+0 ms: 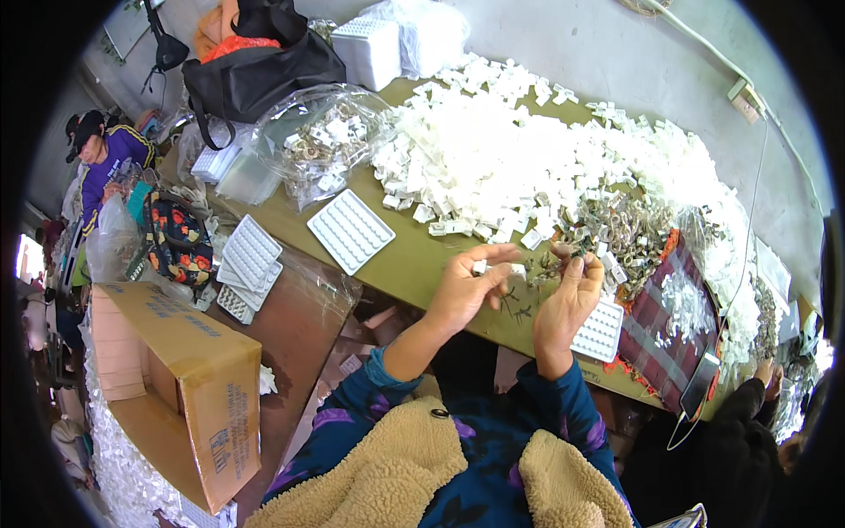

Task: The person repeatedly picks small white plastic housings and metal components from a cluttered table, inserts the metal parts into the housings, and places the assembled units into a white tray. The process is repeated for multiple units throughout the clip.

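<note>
My left hand is closed around a small white plastic piece, held between thumb and fingers over the table's near edge. Another white piece shows by its fingertips; I cannot tell whether it is held. To its right, my right hand pinches something small and dark at the fingertips, too small to make out. Beyond both hands spreads a large heap of white plastic pieces. A tangle of small wired parts lies just past my right hand. Beside that wrist is a white tray with rows of cavities.
Another white tray lies on the green table, with stacked trays farther left. An open cardboard box stands at lower left. A plaid cloth and a cabled phone lie right. Other people are nearby at both sides.
</note>
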A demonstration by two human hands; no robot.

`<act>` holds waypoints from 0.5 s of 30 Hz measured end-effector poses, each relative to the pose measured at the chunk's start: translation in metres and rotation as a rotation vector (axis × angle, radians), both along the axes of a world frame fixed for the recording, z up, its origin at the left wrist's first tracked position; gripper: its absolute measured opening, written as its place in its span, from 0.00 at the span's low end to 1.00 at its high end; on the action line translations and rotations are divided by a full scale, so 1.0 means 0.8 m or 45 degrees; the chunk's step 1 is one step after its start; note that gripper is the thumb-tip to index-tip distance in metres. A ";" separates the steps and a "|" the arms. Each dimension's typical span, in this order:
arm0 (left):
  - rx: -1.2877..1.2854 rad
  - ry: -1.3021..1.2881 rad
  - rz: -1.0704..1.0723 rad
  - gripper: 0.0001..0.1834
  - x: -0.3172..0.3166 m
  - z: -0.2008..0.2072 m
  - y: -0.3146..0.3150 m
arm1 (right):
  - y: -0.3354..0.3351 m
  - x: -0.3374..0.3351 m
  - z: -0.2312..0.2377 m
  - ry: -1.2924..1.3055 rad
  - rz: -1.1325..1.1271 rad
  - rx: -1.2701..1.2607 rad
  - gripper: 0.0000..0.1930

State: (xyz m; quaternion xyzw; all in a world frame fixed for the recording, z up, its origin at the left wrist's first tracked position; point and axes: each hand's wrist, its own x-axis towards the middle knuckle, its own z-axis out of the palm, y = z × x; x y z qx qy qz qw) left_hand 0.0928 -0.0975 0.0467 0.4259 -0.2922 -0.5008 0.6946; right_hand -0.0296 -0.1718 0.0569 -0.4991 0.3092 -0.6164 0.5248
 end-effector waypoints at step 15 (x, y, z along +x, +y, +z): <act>0.770 -2.400 1.234 0.26 0.276 0.158 0.013 | 0.007 0.008 -0.009 -0.224 0.071 -0.125 0.03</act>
